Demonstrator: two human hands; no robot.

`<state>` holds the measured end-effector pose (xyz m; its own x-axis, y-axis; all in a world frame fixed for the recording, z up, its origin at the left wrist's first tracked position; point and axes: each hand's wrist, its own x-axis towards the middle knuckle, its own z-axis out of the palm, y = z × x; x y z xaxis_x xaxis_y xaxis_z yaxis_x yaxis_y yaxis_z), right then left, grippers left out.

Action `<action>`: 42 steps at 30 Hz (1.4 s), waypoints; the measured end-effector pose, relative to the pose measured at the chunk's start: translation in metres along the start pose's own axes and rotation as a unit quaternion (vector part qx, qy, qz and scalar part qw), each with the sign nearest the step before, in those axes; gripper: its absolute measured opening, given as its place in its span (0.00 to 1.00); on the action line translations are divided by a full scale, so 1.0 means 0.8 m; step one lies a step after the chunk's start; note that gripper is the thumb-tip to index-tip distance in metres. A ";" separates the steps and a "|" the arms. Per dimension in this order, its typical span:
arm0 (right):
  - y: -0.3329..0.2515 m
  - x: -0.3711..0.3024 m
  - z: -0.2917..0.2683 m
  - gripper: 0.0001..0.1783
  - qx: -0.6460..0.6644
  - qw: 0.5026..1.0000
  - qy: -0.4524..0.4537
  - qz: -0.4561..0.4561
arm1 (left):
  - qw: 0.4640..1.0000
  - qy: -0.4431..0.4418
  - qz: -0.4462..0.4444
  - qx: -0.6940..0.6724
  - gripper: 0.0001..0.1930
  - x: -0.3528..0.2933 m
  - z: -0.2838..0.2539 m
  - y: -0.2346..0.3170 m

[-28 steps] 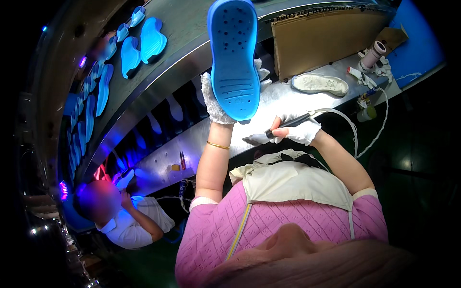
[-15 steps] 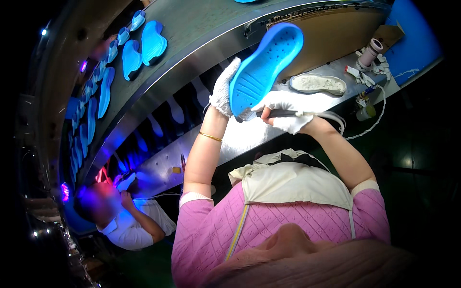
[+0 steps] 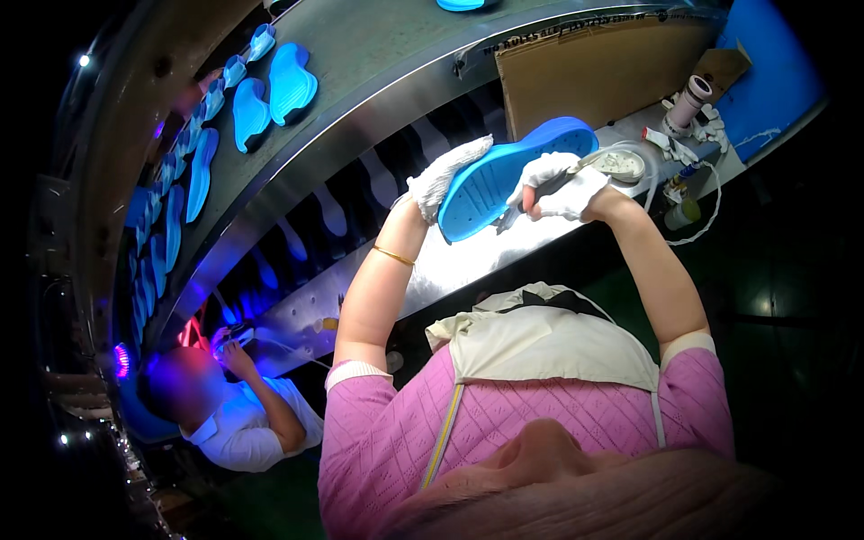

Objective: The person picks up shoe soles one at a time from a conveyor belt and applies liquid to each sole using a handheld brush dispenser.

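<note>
A bright blue shoe sole (image 3: 490,180) with holes and grooves is held tilted over the brightly lit bench. My left hand (image 3: 443,177), in a white glove, grips its left edge with the fingers laid along the far rim. My right hand (image 3: 567,191), in a white glove with bare fingertips, is closed around a slim grey tool (image 3: 552,184) in front of the sole's near edge. A pale hose runs back over this hand. The tool's tip is too blurred to tell whether it touches the sole.
A pale sole-shaped tray (image 3: 621,164) with small bits in it lies behind my right hand. A cardboard sheet (image 3: 576,85) stands behind the bench. Blue soles (image 3: 291,85) lie on the conveyor (image 3: 378,54). A co-worker (image 3: 238,414) sits at the left; gloves and a pink cylinder (image 3: 691,101) are at the right.
The blue sole has turned clockwise, its far end swinging right and nearer. My right hand has moved right and slightly up with the tool. The co-worker's hands have shifted.
</note>
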<state>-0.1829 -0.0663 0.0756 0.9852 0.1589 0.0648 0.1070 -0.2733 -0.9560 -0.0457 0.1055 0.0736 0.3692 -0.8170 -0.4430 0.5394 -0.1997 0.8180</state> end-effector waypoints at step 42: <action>-0.032 0.016 -0.027 0.07 -0.099 0.945 0.213 -0.226 | 0.936 -0.016 0.326 -0.131 0.38 -0.021 -0.004 -0.023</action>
<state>-0.1705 -0.0777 0.1068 0.7926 -0.0837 0.6040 0.5115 -0.4479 -0.7333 -0.0592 0.1248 0.0647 0.6637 -0.7360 0.1336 0.3767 0.4832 0.7903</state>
